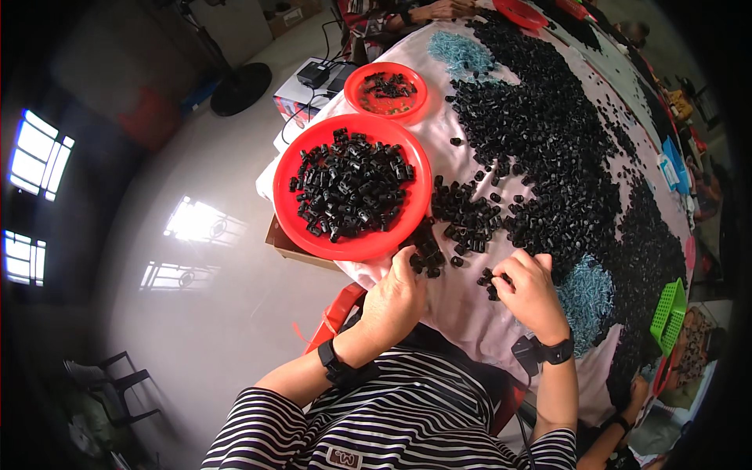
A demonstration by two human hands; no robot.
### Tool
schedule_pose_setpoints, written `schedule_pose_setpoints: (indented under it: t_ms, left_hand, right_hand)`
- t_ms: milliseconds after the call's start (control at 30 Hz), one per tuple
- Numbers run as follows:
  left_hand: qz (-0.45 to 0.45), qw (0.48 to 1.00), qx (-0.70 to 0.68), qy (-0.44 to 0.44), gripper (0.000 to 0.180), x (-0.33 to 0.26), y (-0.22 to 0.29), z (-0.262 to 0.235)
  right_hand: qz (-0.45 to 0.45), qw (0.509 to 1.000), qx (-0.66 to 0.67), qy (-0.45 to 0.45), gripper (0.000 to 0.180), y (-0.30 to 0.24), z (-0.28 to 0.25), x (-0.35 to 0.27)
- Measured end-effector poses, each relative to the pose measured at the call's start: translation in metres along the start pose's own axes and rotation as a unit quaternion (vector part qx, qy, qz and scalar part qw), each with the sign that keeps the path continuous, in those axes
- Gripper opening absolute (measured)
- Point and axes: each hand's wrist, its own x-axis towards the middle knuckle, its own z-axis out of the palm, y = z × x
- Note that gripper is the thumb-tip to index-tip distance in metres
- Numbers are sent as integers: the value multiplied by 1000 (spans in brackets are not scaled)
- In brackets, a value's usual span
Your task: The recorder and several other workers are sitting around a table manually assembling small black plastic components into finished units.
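My left hand [396,304] is at the table's near edge, just below a large red basin [283,205] heaped with small black plastic parts [356,184]. Its thumb points up and its other fingers curl out of sight beside a few black parts [428,252]; what they hold, if anything, is hidden. To the right, my right hand [534,291] is closed with bent fingertips on small black parts [492,283] just above the pale cloth. Between the hands and the basin, a loose group of black parts [468,215] spreads over the cloth.
A big heap of black parts [540,117] covers the table's middle. Pale blue small pieces [583,301] lie right of my right hand, with more [460,53] farther off. A smaller red basin [421,103] and a green basket [668,317] stand around. Other people's arms [607,446] reach in.
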Motion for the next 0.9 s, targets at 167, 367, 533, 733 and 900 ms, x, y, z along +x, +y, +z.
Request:
schedule_pose_setpoints:
  t_ms: [167,367,533,733,900]
  left_hand:
    - [20,999,-4,27,42,-2,-3,4]
    - [115,993,17,-35,23,-1,7,-6]
    - [125,989,5,-73,18,-4,5,0]
    - [136,987,-10,-83,20,-2,4,-1]
    - [119,988,-14,-96,23,3,6,-5]
  right_hand:
    - [8,1000,-20,1,14,3,3,-15]
    - [15,999,-36,5,16,6,8,-21]
    - [4,999,-43,7,15,-3,-2,-11]
    - [-50,994,18,99,14,-3,24,24]
    - [-82,995,-23,61,12,-7,41,48]
